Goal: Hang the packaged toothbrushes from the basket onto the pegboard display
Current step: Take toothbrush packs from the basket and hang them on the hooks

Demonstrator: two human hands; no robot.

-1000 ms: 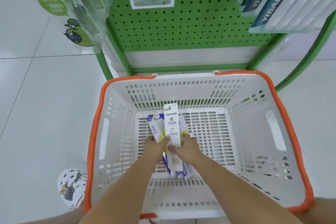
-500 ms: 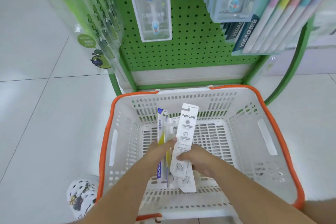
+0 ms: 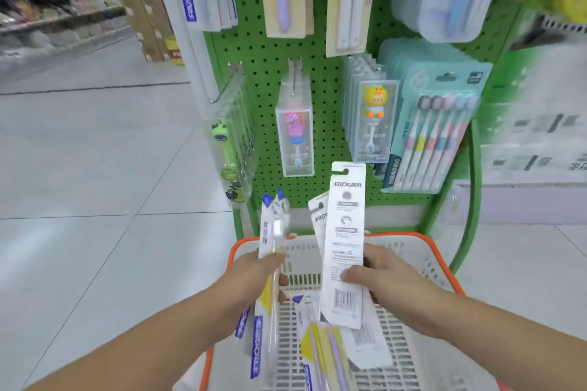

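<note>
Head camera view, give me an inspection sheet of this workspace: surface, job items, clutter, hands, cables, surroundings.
Surface: pale tiled floor; white basket with orange rim stands on it below the green pegboard.
Job's things: white FROG pack held upright, a second one behind it; blue-and-yellow packs also lifted; more packs lie in the basket.
Clutter: nothing seen.
Hands: left hand grips the blue-and-yellow packs; right hand grips the FROG pack.
Cables: nothing seen.
Surroundings: pegboard carries hanging stock, including a duck toothbrush box and a multi-brush pack; blurred store shelves far left.
</note>
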